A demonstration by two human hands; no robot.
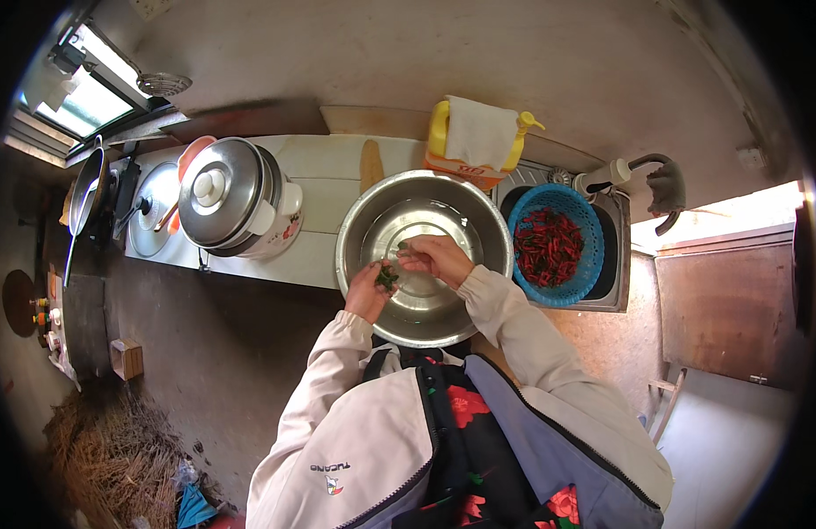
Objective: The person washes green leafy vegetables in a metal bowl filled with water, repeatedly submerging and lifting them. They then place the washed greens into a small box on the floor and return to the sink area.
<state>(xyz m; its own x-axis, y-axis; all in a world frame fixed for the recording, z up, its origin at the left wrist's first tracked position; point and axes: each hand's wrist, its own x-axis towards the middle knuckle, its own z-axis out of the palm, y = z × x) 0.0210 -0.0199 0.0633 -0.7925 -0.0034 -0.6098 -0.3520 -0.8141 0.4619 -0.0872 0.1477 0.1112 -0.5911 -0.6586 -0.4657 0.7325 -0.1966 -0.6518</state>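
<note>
Before me on the counter stands a wide stainless steel basin with clear water in it. Over its near left part, my left hand holds a small bunch of dark green bits, perhaps stems or leaves. My right hand is above the middle of the basin, its fingertips closed on a small green piece. To the right, a blue plastic colander full of red chili peppers rests over the sink.
Behind the basin stands a yellow pump bottle with a white cloth draped over it. The faucet rises behind the steel sink. Left on the counter are a lidded pot, a glass lid and a wok.
</note>
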